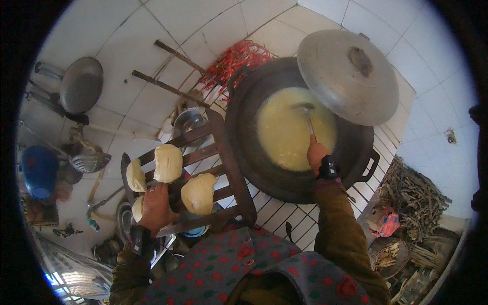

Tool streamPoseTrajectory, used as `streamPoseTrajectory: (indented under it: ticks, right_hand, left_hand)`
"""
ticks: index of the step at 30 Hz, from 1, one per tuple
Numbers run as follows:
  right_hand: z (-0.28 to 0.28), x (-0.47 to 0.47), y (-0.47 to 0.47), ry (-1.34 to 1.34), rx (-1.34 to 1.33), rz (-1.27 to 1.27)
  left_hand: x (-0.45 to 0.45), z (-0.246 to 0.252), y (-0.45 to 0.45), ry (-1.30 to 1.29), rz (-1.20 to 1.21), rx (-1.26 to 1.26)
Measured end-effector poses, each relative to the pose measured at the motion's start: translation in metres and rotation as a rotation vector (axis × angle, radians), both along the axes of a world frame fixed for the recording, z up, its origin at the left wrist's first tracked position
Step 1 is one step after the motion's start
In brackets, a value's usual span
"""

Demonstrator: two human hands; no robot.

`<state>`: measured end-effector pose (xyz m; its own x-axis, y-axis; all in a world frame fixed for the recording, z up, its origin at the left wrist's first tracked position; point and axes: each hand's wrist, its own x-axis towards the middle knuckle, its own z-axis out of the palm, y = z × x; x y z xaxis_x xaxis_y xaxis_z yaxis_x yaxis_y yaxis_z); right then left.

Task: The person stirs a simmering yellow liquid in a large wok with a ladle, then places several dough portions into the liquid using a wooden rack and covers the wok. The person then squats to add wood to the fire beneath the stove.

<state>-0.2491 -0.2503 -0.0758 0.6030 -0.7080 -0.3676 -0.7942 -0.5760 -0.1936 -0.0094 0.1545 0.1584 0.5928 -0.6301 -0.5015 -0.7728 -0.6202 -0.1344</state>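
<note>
My right hand grips the handle of a ladle, whose bowl dips into a yellowish, steaming liquid. That liquid fills the bottom of a large dark wok. Over the wok's far right rim leans a round metal lid with a dark knob. My left hand lies on a dark wooden rack beside the wok, among several pale steamed buns. One bun is partly covered by this hand, and I cannot tell whether the fingers grip it. Another bun rests just to its right.
The wok sits in a tiled stove top. Red strips lie behind it. A frying pan, a slotted skimmer and a blue container hang along the left wall. A metal bowl stands behind the rack. Firewood is piled at right.
</note>
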Motion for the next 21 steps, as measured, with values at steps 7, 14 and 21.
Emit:
streamPoseTrajectory:
  ticks: [7, 14, 21]
  right_hand:
    - [0.019, -0.041, 0.031, 0.0, 0.175, -0.3]
    - [-0.001, -0.067, 0.082, -0.102, 0.095, -0.228]
    - [0.035, -0.099, 0.111, -0.131, 0.169, -0.064]
  left_hand:
    - [0.004, -0.005, 0.004, 0.009, -0.04, -0.1]
    - [0.005, 0.0, -0.001, 0.009, -0.125, -0.17]
    - [0.012, -0.009, 0.001, 0.014, -0.15, -0.205]
